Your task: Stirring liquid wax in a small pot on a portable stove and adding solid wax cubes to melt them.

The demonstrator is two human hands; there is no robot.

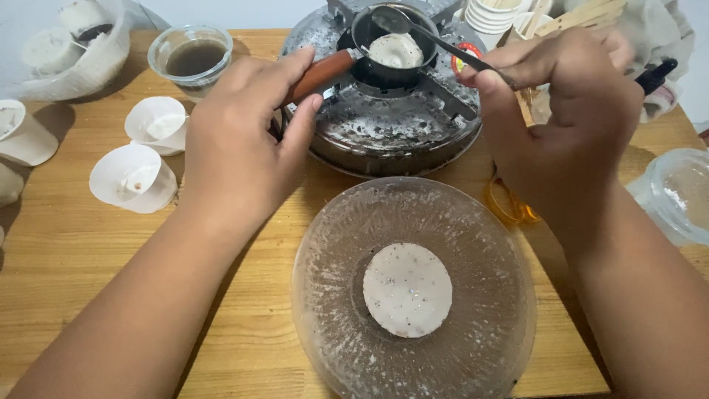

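My left hand (240, 140) grips the reddish-brown wooden handle (319, 74) of a small dark pot (362, 33) that sits on a round metal stove (384, 133). A white lump (396, 50) lies inside the pot. My right hand (565, 125) pinches the handle of a metal spoon (413, 26), whose bowl rests over the pot's rim. In front of me stands a large clear glass bowl (473, 325) smeared white, with a speckled white disc (407, 290) at its bottom.
Two white paper cups (148, 151) lie tipped at the left, near a glass bowl of brown liquid (190, 55) and a plastic tub of white blocks (70, 44). Wooden sticks (580, 15) and stacked white cups (491, 13) sit behind the stove. Another glass bowl (679, 196) is at right.
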